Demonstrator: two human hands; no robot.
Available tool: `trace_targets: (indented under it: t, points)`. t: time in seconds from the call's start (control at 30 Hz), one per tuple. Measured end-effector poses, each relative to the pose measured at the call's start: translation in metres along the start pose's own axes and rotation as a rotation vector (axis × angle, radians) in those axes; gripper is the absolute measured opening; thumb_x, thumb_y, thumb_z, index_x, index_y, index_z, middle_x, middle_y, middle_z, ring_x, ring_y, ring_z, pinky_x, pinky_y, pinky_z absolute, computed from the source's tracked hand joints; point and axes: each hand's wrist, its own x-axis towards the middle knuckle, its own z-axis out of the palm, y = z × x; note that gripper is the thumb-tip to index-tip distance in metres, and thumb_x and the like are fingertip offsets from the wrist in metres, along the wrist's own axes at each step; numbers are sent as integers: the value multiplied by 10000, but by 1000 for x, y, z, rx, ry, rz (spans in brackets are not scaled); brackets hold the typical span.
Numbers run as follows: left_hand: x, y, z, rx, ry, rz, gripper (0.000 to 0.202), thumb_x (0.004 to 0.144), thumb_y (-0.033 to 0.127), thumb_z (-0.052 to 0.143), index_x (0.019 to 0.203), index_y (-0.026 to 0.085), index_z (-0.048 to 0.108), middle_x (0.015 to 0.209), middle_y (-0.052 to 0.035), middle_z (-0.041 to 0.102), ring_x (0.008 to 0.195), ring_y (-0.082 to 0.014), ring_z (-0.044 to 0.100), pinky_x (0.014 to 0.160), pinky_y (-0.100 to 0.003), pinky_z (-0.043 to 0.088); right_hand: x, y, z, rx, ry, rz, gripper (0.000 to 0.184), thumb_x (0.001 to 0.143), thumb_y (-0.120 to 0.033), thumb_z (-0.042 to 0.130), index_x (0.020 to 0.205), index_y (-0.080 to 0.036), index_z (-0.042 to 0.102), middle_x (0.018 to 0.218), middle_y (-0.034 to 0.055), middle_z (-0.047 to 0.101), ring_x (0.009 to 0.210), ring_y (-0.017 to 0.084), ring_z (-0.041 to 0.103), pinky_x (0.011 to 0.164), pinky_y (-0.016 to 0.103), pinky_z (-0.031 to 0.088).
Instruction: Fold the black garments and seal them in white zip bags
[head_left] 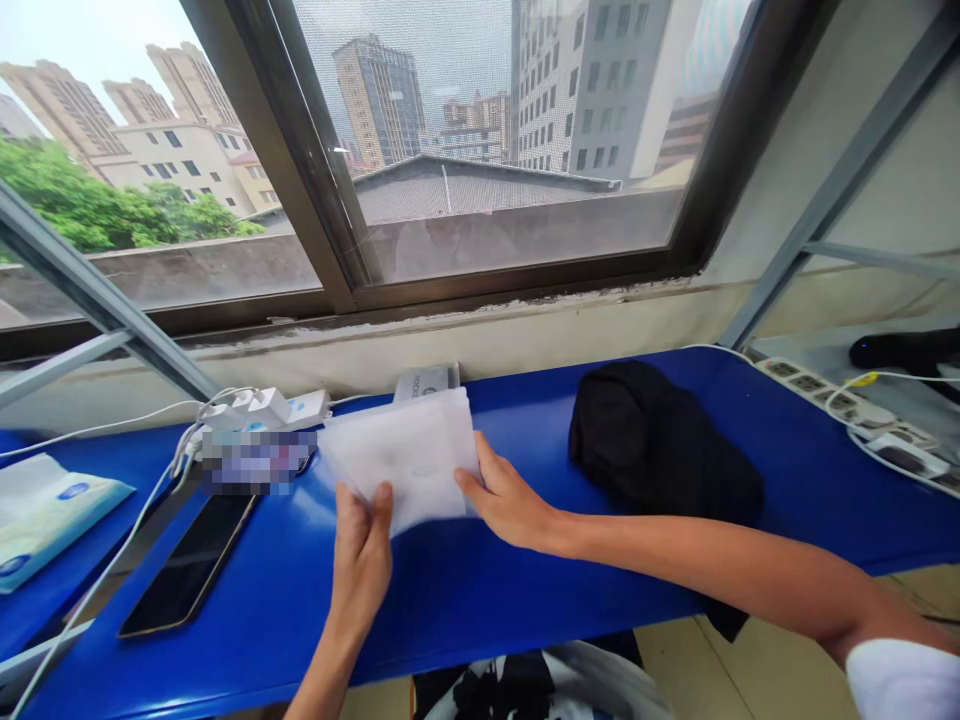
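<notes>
Both hands hold up a flat, white, see-through plastic packet (409,450) above the blue desk, tilted, with a faint bluish mark on its face. My left hand (364,550) grips the lower left edge, thumb on the front and fingers mostly hidden behind. At the right edge, my right hand (510,495) pinches it between thumb and fingers. What lies inside the packet I cannot make out. A grey-white box (426,381) stands just behind it, partly covered.
On the blue desk (465,600) lie a black phone (191,560), a blurred-out item (259,462), a white power strip (304,408) with cables, and a black cloth bundle (652,440). A tissue pack (60,515) is at far left. Metal posts (840,180) and a window (480,270) bound the desk.
</notes>
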Motion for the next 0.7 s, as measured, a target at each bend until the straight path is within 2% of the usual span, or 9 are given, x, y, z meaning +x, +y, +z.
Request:
trace_targets:
  t: [0.1, 0.17, 0.2, 0.23, 0.3, 0.4, 0.47, 0.57, 0.7]
  points:
    - [-2, -10, -14, 129, 59, -82, 618, 946, 537, 575, 1464, 225, 442, 1269, -138, 675, 1140, -308, 674, 926, -406, 575, -6, -15, -22, -121, -67, 17, 585, 1002, -339, 498, 1546, -184, 349, 1143, 103, 721, 948, 248, 708, 888, 464, 589]
    - [-6, -21, -23, 315, 52, -57, 686, 941, 472, 558, 1546, 210, 373, 1327, -161, 648, 1210, -334, 645, 964, -435, 557, -16, -18, -51, -357, -46, -62, 548, 979, -321, 525, 1504, -178, 463, 1281, 127, 680, 1102, 271, 683, 985, 479, 561]
    - [-8, -26, -27, 424, 34, -20, 698, 935, 450, 535, 1558, 179, 374, 1317, -176, 645, 1215, -350, 636, 971, -452, 548, -24, -16, -70, -531, -15, -105, 462, 979, -309, 512, 1416, -173, 576, 1348, 137, 647, 1207, 300, 639, 1049, 505, 523]
    - [-12, -31, -29, 535, 13, 21, 698, 934, 438, 502, 1555, 139, 393, 1273, -190, 653, 1183, -362, 642, 951, -464, 548, -32, -11, -89, -721, 36, -140, 407, 984, -299, 492, 1330, -161, 656, 1374, 150, 633, 1287, 330, 587, 1107, 537, 472]
    - [-18, -35, -30, 733, -20, 76, 694, 957, 433, 419, 1549, 71, 412, 1137, -193, 659, 1023, -359, 669, 838, -461, 561, -52, 8, -127, -1031, 149, -117, 427, 1020, -332, 440, 1316, -147, 686, 1423, 161, 606, 1440, 376, 438, 1213, 598, 317]
    - [-24, -34, -27, 943, -58, 88, 695, 1008, 430, 312, 1557, 9, 385, 978, -155, 614, 790, -299, 623, 669, -402, 526, -79, 49, -171, -1258, 111, 53, 623, 985, -602, 476, 1492, -248, 557, 1612, 139, 412, 1514, 506, 237, 1161, 795, 173]
    - [-24, -34, -24, 1040, -78, 120, 697, 1017, 406, 266, 1516, -56, 418, 916, -152, 595, 777, -299, 586, 681, -399, 514, -89, 76, -189, -1247, 1, 183, 724, 954, -728, 421, 1582, -368, 390, 1690, 71, 243, 1519, 544, 149, 1091, 867, 174]
    - [-24, -34, -22, 1193, -88, 200, 699, 1018, 380, 227, 1425, -114, 507, 939, -200, 605, 892, -344, 559, 819, -452, 508, -88, 102, -201, -1187, -83, 261, 717, 973, -752, 304, 1615, -451, 200, 1714, -17, 63, 1541, 501, 47, 1109, 847, 185]
    - [-27, -31, -18, 1315, -118, 164, 671, 1014, 382, 239, 1387, -66, 571, 1134, -258, 590, 1008, -371, 548, 853, -453, 502, -80, 108, -203, -1183, -78, 241, 716, 972, -756, 289, 1613, -473, 149, 1710, -49, 1, 1542, 492, -8, 1127, 836, 160]
